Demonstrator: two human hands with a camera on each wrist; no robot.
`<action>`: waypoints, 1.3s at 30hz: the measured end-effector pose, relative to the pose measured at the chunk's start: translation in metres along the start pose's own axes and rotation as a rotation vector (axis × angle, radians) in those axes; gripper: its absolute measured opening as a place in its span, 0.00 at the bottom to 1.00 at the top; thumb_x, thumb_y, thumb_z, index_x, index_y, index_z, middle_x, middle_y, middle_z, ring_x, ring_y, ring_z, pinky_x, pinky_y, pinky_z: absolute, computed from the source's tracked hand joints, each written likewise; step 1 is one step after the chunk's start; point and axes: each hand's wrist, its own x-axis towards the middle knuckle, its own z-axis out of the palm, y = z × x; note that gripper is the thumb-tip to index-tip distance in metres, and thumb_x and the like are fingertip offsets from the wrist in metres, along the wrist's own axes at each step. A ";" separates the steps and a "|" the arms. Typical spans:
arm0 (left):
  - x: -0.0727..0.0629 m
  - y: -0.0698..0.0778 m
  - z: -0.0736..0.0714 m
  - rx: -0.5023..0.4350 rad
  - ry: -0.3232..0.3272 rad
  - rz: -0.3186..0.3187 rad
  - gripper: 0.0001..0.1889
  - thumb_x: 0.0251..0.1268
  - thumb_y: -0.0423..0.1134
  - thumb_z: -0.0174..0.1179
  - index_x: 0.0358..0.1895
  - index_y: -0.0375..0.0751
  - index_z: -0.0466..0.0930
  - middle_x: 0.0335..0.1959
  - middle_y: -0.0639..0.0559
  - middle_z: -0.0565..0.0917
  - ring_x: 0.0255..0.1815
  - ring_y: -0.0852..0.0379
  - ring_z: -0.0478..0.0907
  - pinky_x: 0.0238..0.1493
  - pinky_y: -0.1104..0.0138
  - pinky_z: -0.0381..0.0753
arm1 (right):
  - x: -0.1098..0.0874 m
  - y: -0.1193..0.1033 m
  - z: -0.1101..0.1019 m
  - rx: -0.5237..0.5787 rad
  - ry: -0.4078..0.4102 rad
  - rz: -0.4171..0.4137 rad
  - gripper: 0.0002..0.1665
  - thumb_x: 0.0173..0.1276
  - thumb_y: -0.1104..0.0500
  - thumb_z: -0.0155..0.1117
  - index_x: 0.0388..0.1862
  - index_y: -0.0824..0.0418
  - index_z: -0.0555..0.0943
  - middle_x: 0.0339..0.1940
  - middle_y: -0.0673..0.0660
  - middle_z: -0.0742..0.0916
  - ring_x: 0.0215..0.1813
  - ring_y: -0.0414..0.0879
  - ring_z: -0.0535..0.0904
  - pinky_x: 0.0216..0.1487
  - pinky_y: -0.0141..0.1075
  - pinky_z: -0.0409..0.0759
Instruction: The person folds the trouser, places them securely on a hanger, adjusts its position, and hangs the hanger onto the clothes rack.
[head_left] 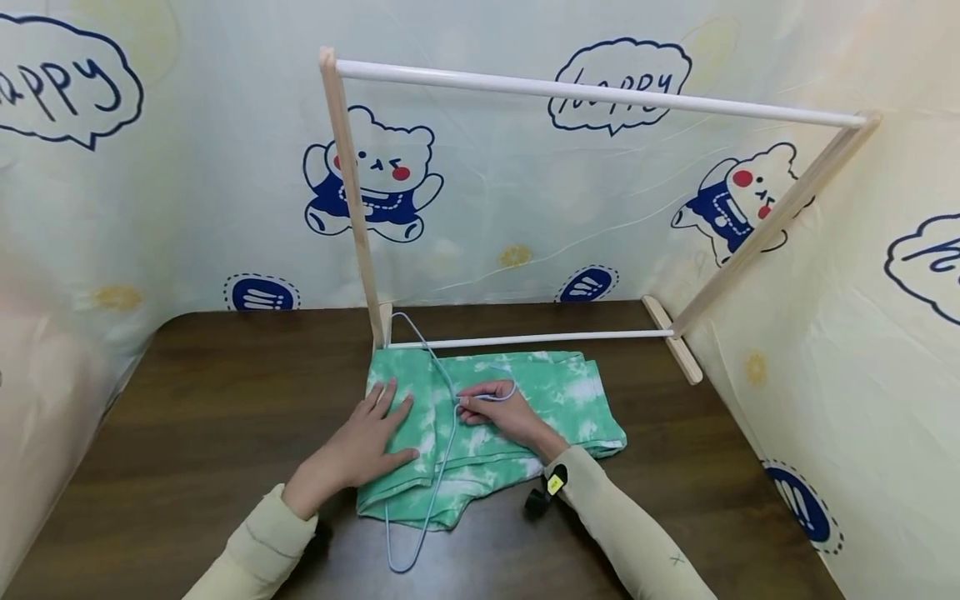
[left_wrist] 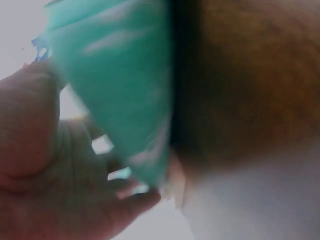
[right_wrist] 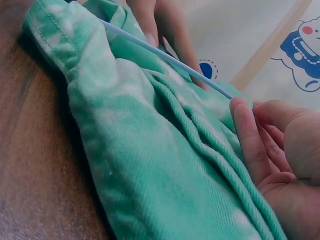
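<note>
A green and white tie-dyed garment (head_left: 555, 396) lies folded on the table, and its drawstring (right_wrist: 210, 150) shows in the right wrist view. Across its left part runs a light blue wire hanger (head_left: 402, 571), one end beyond the near edge of the cloth and the other by the rack. My left hand (head_left: 356, 446) rests on the garment's left side with fingers spread. In the blurred left wrist view the green cloth stands close to the fingers. With thumb and fingertips, my right hand (head_left: 506, 417) pinches the hanger near its hook, over the middle of the garment.
Behind the garment stands a rack with wooden side posts (head_left: 352, 192), a white top bar (head_left: 600, 89) and a white lower bar (head_left: 540, 339). A wooden foot (head_left: 672, 342) lies at its right. Printed cloth (head_left: 480, 208) hangs behind the dark wooden table (head_left: 225, 400).
</note>
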 end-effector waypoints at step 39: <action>-0.029 0.016 0.004 -0.075 -0.005 0.064 0.30 0.69 0.39 0.67 0.71 0.32 0.72 0.77 0.27 0.60 0.79 0.25 0.50 0.71 0.36 0.63 | -0.007 -0.033 0.007 -0.103 -0.036 -0.046 0.22 0.70 0.63 0.69 0.60 0.72 0.81 0.44 0.61 0.91 0.43 0.46 0.90 0.49 0.44 0.87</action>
